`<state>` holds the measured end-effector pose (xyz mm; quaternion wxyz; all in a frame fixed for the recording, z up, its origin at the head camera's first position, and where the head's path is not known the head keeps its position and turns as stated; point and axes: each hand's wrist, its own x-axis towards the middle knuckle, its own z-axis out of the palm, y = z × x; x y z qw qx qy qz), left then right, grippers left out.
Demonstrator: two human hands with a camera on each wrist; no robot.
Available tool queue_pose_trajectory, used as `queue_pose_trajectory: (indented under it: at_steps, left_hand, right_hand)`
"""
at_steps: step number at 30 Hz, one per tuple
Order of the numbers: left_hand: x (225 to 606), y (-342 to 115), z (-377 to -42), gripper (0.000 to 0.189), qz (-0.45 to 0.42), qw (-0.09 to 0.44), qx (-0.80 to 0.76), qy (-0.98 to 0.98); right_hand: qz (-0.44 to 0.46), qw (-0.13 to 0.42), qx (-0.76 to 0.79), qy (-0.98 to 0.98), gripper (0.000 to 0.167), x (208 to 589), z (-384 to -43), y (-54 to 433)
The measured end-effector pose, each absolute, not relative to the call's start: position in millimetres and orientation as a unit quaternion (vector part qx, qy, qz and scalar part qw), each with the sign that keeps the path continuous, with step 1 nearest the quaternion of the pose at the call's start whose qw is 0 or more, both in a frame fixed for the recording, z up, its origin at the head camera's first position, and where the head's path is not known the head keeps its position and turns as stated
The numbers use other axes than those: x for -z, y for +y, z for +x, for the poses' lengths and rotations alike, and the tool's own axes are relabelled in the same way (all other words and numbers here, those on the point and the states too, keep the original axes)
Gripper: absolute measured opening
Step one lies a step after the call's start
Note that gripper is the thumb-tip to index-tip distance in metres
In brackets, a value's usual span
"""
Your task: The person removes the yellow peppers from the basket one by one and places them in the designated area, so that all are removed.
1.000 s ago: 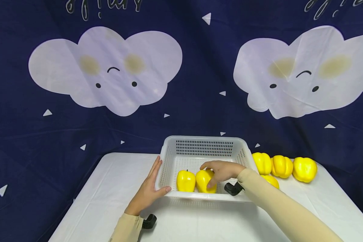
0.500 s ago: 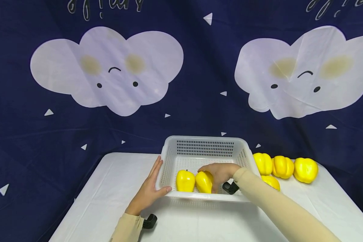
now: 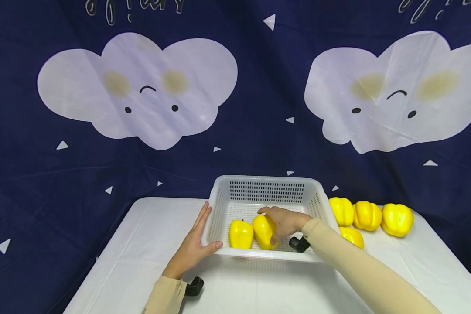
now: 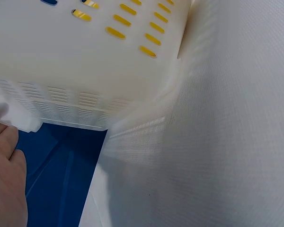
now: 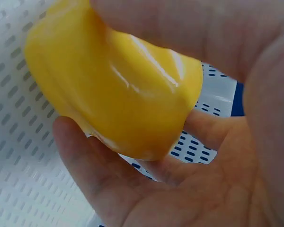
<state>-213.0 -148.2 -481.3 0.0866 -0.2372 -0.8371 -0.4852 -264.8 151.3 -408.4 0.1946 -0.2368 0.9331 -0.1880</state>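
A white plastic basket (image 3: 267, 256) with slotted walls stands on the table. My left hand (image 3: 189, 253) lies along its left end, fingers straight against the outer side and thumb at the front left corner. Inside, my right hand (image 3: 285, 222) grips a yellow bell pepper (image 3: 264, 232) between thumb and fingers. The right wrist view shows the thumb across the pepper's (image 5: 118, 90) one side and the fingers around the other, over the slotted floor. Another yellow bell pepper (image 3: 241, 234), stem up, stands just left of the held one.
Several more yellow bell peppers (image 3: 397, 220) lie on the white-covered table (image 3: 255, 288) right of the basket, one partly behind the right sleeve (image 3: 361, 261). A dark blue curtain (image 3: 267, 87) with clouds hangs behind the table. Black wrist cameras (image 3: 194, 286) sit on both wrists.
In the basket, my right hand reached around the pepper's right side, tilting it, then turned it and brought it slightly up. My left hand and the basket have stayed put.
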Motion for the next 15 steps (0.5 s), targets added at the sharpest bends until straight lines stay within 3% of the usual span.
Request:
queue_pose_trajectory:
  at_steps: [15]
  left_hand:
    - [481.3,-148.5,-213.1,0.096,-0.242,0.091,0.487,-0.834]
  right_hand:
    - [-0.228,0.203,0.196,0.932,0.088,417.0,-267.6,148.3]
